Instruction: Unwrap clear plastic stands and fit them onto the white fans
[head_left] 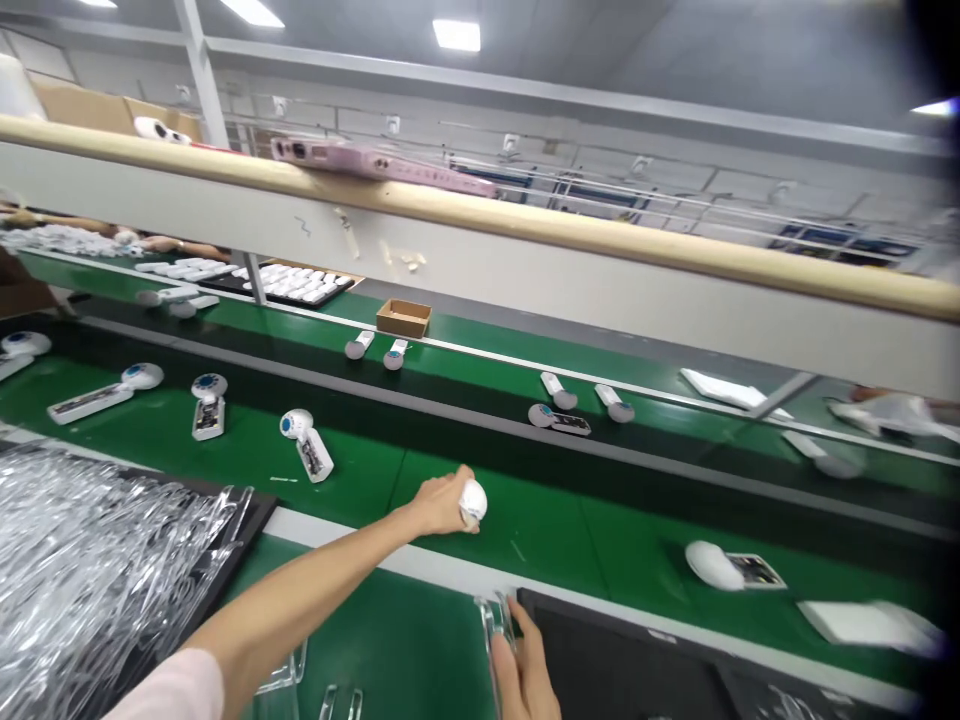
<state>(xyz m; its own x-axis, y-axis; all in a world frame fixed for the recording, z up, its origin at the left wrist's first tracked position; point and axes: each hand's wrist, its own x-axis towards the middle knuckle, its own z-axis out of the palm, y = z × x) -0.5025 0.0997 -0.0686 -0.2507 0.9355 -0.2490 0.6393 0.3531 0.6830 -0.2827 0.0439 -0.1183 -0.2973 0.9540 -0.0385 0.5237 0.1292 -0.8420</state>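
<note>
Left hand (442, 502): stretched forward over the belt, fingers curled nearly closed around a white gadget (473, 498); whether the gadget touches the belt cannot be told.
Gadget's grip: only the round head shows past the fingers, probably because that bulge fills the palm well.
Right hand (529, 660): closer to the body, partly closed, thumb and fingers pinching a clear plastic piece (491, 622) roughly upright, perhaps to keep its middle uncovered.
Green belt (540, 530): crosses beneath the left hand.
Other gadgets (315, 455): several lie left of the left hand, some with their insides facing up; more lie right of both hands. Spacing them likely lets each be lifted singly.
Left tray (255, 520): beside the left forearm, heaped with clear pieces (97, 560), seemingly for easy reach.
Right tray (615, 655): black, just right of the right hand.
Table (405, 635): green, between the left forearm and right hand, with loose clear strips (354, 703) near its closer edge.
</note>
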